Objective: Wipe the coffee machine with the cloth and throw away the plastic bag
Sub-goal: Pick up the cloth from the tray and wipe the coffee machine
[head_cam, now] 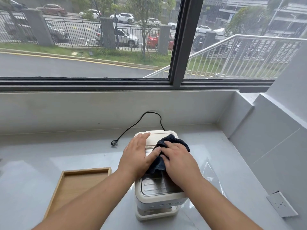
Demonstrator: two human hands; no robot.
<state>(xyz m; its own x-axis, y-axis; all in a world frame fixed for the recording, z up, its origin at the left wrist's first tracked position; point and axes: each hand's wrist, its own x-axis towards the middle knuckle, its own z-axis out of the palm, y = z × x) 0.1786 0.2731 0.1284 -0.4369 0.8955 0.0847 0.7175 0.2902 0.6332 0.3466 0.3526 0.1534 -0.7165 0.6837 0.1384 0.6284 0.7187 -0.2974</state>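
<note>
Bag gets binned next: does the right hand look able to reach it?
Probably yes: the plastic bag lies on the counter right of the coffee machine, nothing between, but the right hand is pressing the cloth.

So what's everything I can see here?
coffee machine: one, cream, middle of the counter
cloth: one, dark, on the machine's top
plastic bag: one, clear, on the counter right of the machine
power cord: one, black, behind the machine, plug lying loose on the counter
tray: one, wooden, left of the machine
socket: one, pale grey, far right
counter: one, grey, below the window
window: one, dark frame, behind the counter
left hand: one, flat on the machine's top, left of the cloth
right hand: one, pressing on the cloth
</note>
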